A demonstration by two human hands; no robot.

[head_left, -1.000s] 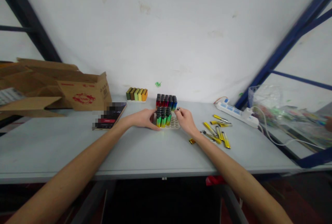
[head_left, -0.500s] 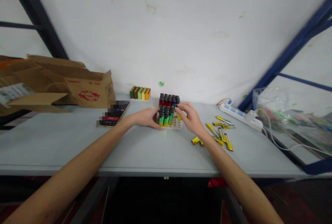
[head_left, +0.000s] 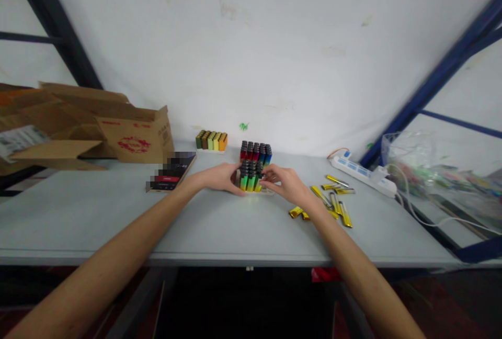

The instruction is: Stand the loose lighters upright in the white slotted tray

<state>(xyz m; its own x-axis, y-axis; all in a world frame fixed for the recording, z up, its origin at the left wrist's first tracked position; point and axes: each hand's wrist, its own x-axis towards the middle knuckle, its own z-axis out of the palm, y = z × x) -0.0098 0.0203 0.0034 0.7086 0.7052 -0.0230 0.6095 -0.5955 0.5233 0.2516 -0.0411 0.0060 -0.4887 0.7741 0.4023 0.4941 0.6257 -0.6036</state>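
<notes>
While I look down on the grey table from afar, my left hand spreads wide around the left side of the pale tray, and my right hand sits narrow at its right, though I can't tell whether it grips anything. Green-yellow lighters stand upright there; I judge each light, stiff and slick, best pinched near its black top.

Left hand: bare; slender; joins narrow left wrist.
Left forearm: bare; long, smooth outline; narrowest at left wrist, broadest farthest from it.
Right hand: bare; slender; fine detail too small to tell.
Right forearm: bare; similar taper.
</notes>
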